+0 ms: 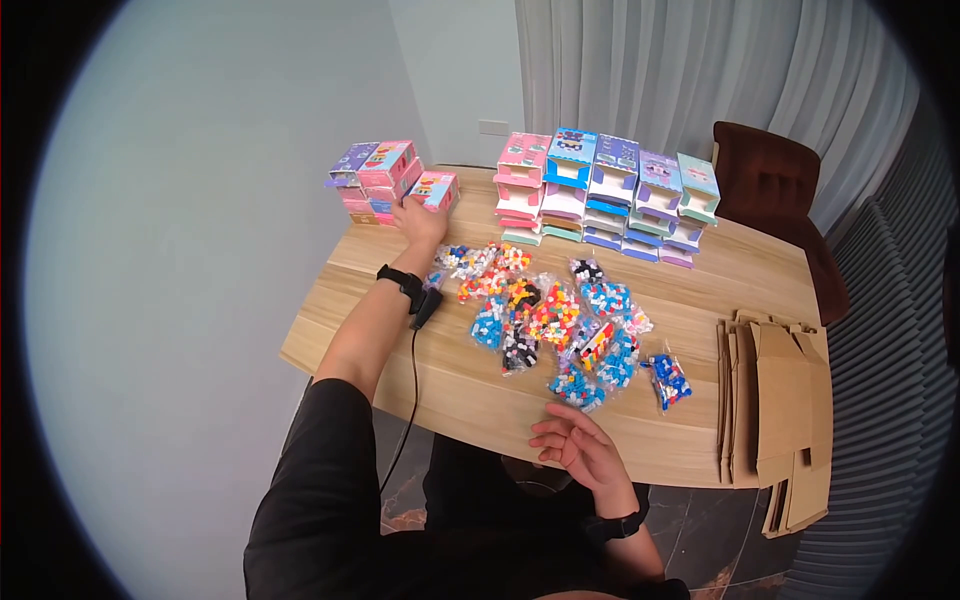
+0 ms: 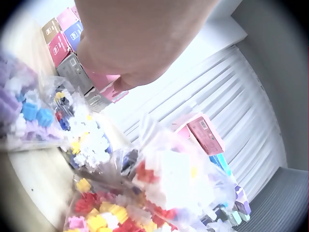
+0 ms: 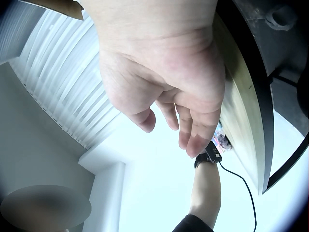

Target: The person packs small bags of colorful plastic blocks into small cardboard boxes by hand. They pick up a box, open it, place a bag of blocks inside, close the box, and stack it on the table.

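Note:
At the far left of the table my left hand (image 1: 422, 222) grips a small pink box (image 1: 436, 188) beside a stack of similar boxes (image 1: 385, 165). From the left wrist, that hand (image 2: 130, 53) covers most of the pink box, with the thumb along its edge. My right hand (image 1: 578, 447) is held at the table's front edge, palm turned up, fingers loosely bent and holding nothing. Just beyond it lie several clear bags of coloured building bricks (image 1: 555, 315), spread over the middle of the table.
Rows of stacked small boxes with opened flaps (image 1: 610, 195) stand along the back. Flattened brown cardboard boxes (image 1: 790, 400) lean at the right edge. A brown chair (image 1: 770, 180) is behind the table. A black cable (image 1: 415, 375) hangs from the left wrist device.

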{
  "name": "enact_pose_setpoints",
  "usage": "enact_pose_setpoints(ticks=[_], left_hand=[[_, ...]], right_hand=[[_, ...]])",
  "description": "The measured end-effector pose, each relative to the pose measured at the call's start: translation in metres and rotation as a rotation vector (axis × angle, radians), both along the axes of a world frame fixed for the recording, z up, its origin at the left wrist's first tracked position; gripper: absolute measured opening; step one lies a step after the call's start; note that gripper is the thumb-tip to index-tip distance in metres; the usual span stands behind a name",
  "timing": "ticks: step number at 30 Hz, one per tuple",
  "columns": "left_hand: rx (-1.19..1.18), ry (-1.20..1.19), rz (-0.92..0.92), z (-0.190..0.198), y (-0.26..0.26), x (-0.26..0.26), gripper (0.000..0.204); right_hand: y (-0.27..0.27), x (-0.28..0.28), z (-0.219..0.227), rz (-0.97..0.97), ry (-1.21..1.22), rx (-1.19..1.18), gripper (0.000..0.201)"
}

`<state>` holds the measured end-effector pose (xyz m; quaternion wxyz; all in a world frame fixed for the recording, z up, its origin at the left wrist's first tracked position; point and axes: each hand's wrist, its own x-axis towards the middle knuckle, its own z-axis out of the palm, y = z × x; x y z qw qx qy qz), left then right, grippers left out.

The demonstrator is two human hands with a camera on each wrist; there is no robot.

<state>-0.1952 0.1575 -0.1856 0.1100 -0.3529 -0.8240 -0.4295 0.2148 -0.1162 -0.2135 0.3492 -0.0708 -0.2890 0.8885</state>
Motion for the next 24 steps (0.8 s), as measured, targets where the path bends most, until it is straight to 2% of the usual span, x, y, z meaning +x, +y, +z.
enact_pose_setpoints(ticks=[3,9,12,15,19,24], left_hand=[[0.006,0.115,-0.107,0.005,-0.014,0.003,0.040],[0.112,0.127,-0.349,-0.015,0.000,-0.031,0.027],[0.171,0.171,-0.338,-0.011,-0.007,-0.021,0.026],[0.150,0.149,-0.438,-0.013,-0.007,-0.010,0.025],[0.136,0.019,-0.612,0.008,-0.013,0.025,0.025],[0.185,-0.028,-0.712,0.046,-0.008,0.067,0.038]], right_hand=[[0.000,0.000,0.001,0.007,0.002,0.000,0.050],[0.002,0.000,0.000,0.041,0.027,0.008,0.049],[0.001,0.001,0.000,0.027,0.026,0.006,0.049],[0.001,0.001,-0.002,0.014,0.027,0.009,0.048],[0.001,0.000,-0.001,0.014,0.015,0.020,0.047],[0.002,0.000,0.000,0.012,0.015,0.013,0.046]])
